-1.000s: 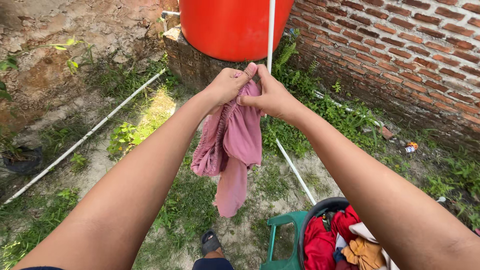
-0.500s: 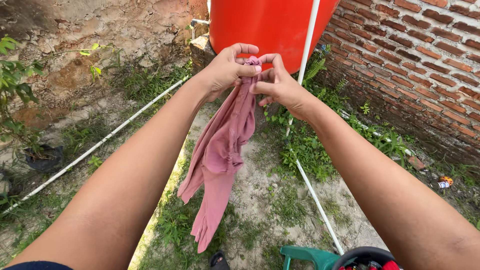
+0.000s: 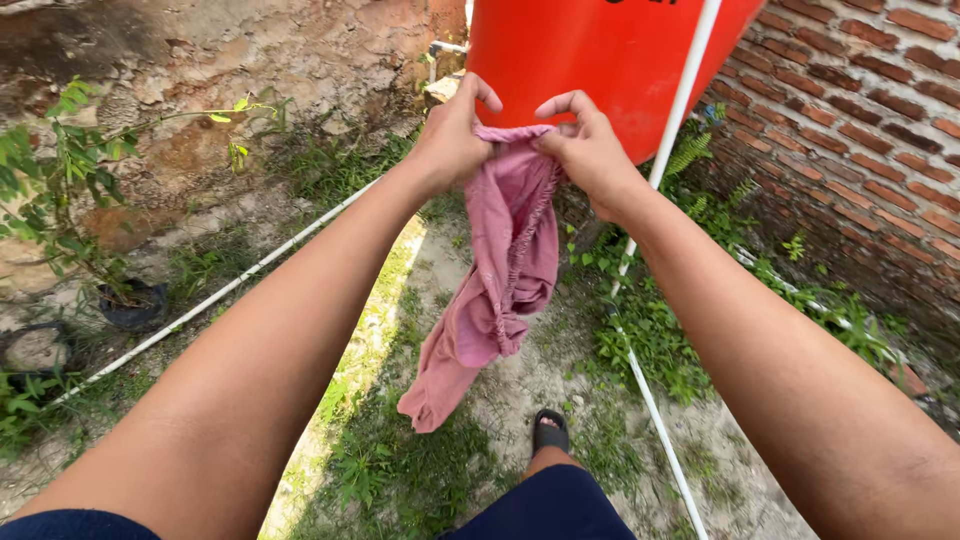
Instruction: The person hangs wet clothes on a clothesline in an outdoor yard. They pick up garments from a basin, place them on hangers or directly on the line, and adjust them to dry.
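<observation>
Head view, looking down along both outstretched bare arms: the left hand (image 3: 452, 140) and the right hand (image 3: 588, 150) hold a damp-looking pink cloth garment (image 3: 500, 280) by its top edge, out in front at the far middle of the scene. The fingers of each hand are curled together and pinched on the gathered hem, with a short span of fabric stretched between them. The rest of the garment hangs free, twisted, its lower end dangling above a patch of sandy ground and grass (image 3: 400, 470), near a foot in a dark sandal (image 3: 550, 432).

Just behind the hands stands a large orange plastic tank (image 3: 600, 50), with a thin white pipe (image 3: 680, 110) running down its right side and on across the ground. A red brick wall (image 3: 860, 130) closes the right; a rough weathered plaster wall (image 3: 250, 60) and a small leafy plant in a dark pot (image 3: 128, 302) sit at the left.

Risks, as I judge them: the pinch is only at the hem, so a slipping finger could drop the garment onto the dirt and soil it. Its hanging end could also brush the ground or catch on the pipe if the arms lower.
</observation>
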